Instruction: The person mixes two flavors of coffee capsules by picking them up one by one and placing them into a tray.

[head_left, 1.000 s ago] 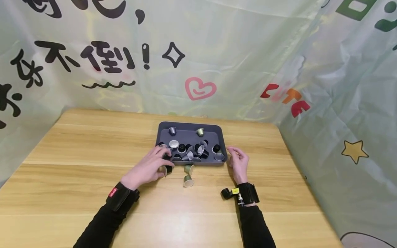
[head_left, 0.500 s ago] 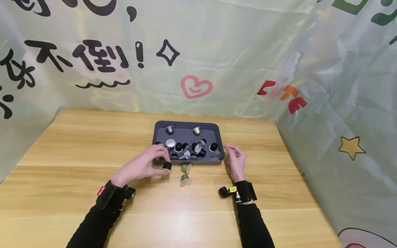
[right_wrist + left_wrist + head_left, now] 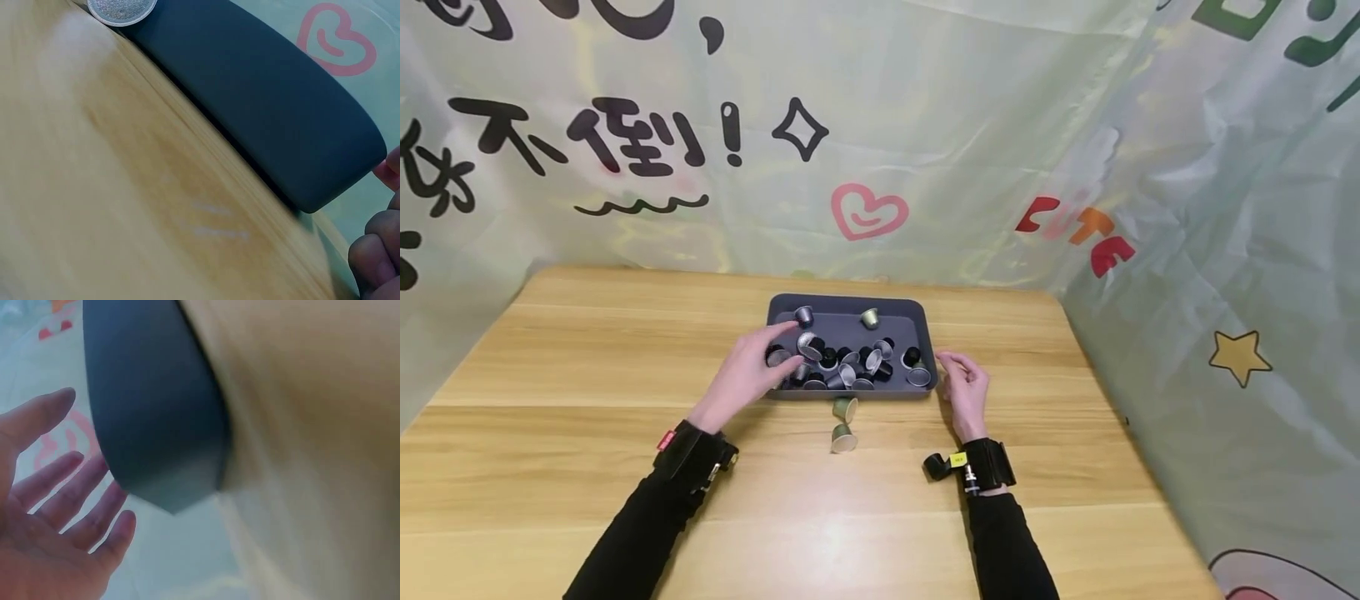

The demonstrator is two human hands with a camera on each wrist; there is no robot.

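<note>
My left hand point(image 3: 747, 367) is over the left side of a dark grey tray point(image 3: 891, 304), thumb and fingers apart with nothing between them. In the left wrist view its fingers spread beside the tray wall point(image 3: 159, 412). A black coffee capsule point(image 3: 811, 344) lies tilted among the others in the tray, just past the left fingertips. Several black, grey and silver capsules crowd the tray's near half. My right hand point(image 3: 966, 392) rests at the tray's right end, fingers loosely curled, a fingertip right at the tray's wall in the right wrist view.
Two green capsules, an upper one point(image 3: 845, 408) and a lower one point(image 3: 843, 438), lie on the wooden table point(image 3: 662, 492) in front of the tray. At the tray's back are a dark blue capsule point(image 3: 804, 316) and a gold-green one point(image 3: 869, 317). A printed curtain point(image 3: 970, 150) hangs behind.
My left hand picked up a black capsule from the table in front of the tray, moved it up over the tray and let it go there. The right hand stayed at the tray's end.
</note>
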